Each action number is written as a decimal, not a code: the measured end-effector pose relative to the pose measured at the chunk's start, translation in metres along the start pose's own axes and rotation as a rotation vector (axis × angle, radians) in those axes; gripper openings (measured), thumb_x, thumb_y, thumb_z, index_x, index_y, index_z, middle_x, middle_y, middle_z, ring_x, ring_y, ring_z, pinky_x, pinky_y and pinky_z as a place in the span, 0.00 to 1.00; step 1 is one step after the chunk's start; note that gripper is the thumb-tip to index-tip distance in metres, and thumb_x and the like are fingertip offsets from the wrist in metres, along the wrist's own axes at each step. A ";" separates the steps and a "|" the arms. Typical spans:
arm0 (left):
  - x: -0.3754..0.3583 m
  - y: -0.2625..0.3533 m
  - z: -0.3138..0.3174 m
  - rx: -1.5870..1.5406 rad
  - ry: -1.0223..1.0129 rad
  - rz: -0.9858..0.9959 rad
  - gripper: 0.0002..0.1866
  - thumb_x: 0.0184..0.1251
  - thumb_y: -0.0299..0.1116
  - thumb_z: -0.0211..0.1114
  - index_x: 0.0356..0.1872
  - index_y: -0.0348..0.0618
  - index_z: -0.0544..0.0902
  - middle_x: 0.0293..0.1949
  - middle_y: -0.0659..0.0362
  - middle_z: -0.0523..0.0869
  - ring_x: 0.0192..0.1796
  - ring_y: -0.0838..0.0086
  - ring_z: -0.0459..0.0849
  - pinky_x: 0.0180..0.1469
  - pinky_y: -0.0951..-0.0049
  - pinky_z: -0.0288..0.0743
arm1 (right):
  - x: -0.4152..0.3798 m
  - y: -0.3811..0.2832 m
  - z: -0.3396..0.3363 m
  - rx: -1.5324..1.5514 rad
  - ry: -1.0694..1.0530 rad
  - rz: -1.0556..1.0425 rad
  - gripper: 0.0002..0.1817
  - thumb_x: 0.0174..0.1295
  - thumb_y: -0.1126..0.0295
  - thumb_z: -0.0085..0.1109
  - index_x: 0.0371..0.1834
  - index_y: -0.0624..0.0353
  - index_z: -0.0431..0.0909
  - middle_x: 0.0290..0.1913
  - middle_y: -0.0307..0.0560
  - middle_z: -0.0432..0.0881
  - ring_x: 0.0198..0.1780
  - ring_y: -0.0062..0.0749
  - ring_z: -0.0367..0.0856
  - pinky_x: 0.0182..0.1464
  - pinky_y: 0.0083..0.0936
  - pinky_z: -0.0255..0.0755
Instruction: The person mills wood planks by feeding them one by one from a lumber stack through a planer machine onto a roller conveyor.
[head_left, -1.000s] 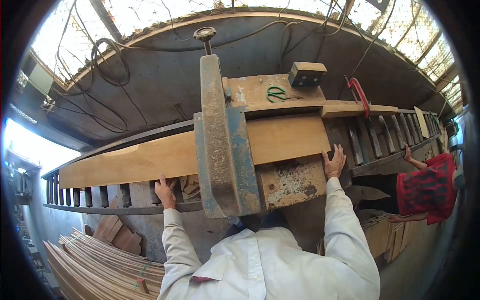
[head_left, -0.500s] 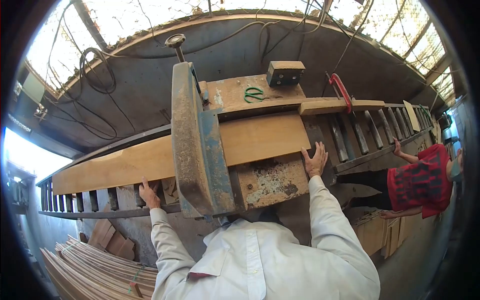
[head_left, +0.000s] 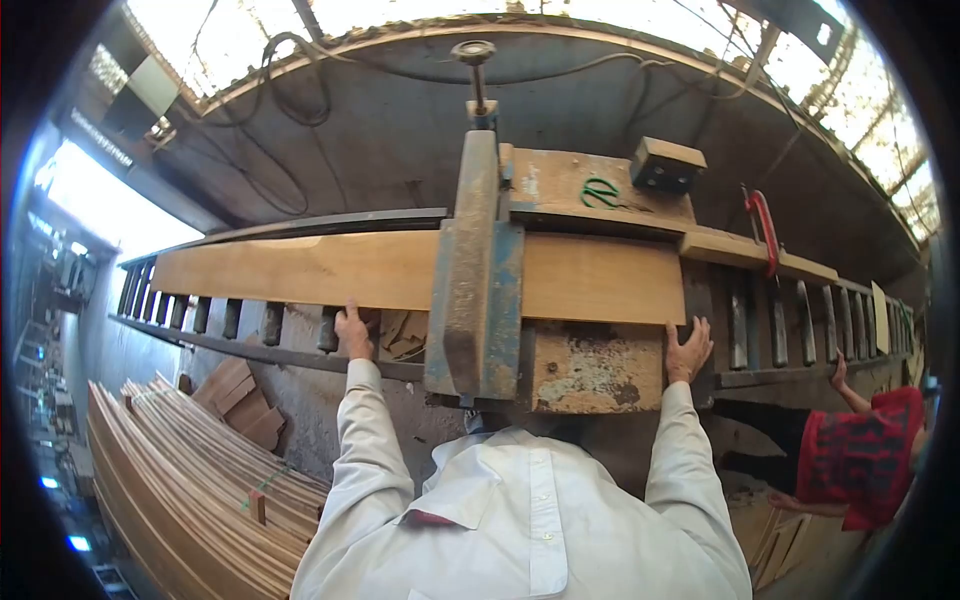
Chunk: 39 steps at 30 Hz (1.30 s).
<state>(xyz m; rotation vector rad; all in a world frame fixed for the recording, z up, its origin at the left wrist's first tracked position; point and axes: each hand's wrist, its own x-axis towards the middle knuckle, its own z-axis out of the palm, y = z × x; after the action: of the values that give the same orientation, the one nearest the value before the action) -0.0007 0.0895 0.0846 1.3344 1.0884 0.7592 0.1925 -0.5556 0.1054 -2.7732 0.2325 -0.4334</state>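
A long wooden board (head_left: 600, 280) lies under the blue, rust-stained upright housing (head_left: 470, 290) of a machine, sticking out on both sides. My left hand (head_left: 354, 333) is closed at the board's near edge, left of the housing, its thumb side uppermost and some fingers hidden below the edge. At the board's near right corner, my right hand (head_left: 688, 350) has its fingers spread and touches the wood. The worn machine table (head_left: 590, 372) shows beneath the board. Behind it runs a wooden fence strip (head_left: 745, 250) held by a red clamp (head_left: 764, 232).
Roller conveyors (head_left: 272, 325) extend both ways. Green-handled scissors (head_left: 600, 192) and a dark block (head_left: 667, 166) rest behind the fence. Stacked wooden strips (head_left: 200, 460) stand at lower left. A person in a red shirt (head_left: 860, 455) is by the right conveyor, one hand near its edge.
The view has swung left, so everything appears farther right. Against the machine, the board has slid slightly left, with my right hand staying at its corner.
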 end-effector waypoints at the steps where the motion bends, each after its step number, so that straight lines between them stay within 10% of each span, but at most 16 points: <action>1: 0.000 0.001 0.001 -0.031 0.004 0.025 0.25 0.73 0.51 0.61 0.45 0.32 0.75 0.43 0.50 0.82 0.41 0.64 0.83 0.38 0.60 0.85 | 0.000 0.000 0.002 0.015 -0.008 0.002 0.42 0.63 0.35 0.54 0.69 0.57 0.67 0.75 0.49 0.62 0.78 0.39 0.53 0.79 0.43 0.40; 14: -0.006 0.001 0.005 0.079 0.098 0.117 0.29 0.74 0.54 0.59 0.46 0.28 0.77 0.44 0.50 0.82 0.45 0.68 0.77 0.50 0.65 0.73 | -0.001 -0.006 0.005 0.034 -0.023 0.066 0.38 0.67 0.41 0.54 0.69 0.60 0.68 0.74 0.51 0.65 0.77 0.41 0.57 0.78 0.40 0.46; 19: -0.016 0.009 0.004 0.005 0.034 0.094 0.34 0.70 0.59 0.59 0.51 0.30 0.75 0.45 0.48 0.82 0.42 0.63 0.84 0.37 0.63 0.85 | -0.041 -0.044 0.015 0.939 0.189 0.330 0.31 0.71 0.51 0.56 0.64 0.68 0.70 0.64 0.60 0.74 0.64 0.45 0.73 0.66 0.31 0.65; 25: -0.006 -0.002 0.002 -0.009 0.034 0.093 0.33 0.71 0.59 0.59 0.52 0.31 0.75 0.47 0.50 0.81 0.45 0.64 0.82 0.40 0.62 0.84 | -0.070 -0.116 0.038 1.613 -0.425 0.868 0.25 0.69 0.60 0.60 0.61 0.65 0.70 0.57 0.55 0.77 0.62 0.47 0.75 0.60 0.46 0.76; 39: -0.019 0.010 0.004 -0.011 0.030 0.065 0.37 0.69 0.62 0.59 0.50 0.27 0.76 0.47 0.47 0.82 0.43 0.62 0.81 0.41 0.63 0.80 | -0.076 -0.125 0.058 1.733 -0.483 0.806 0.15 0.69 0.71 0.60 0.54 0.63 0.69 0.54 0.50 0.78 0.55 0.41 0.81 0.59 0.47 0.79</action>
<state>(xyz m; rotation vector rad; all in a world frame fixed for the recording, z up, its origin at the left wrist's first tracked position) -0.0023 0.0718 0.0973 1.3585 1.0675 0.8347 0.1537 -0.4064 0.0754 -0.8809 0.4846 0.2304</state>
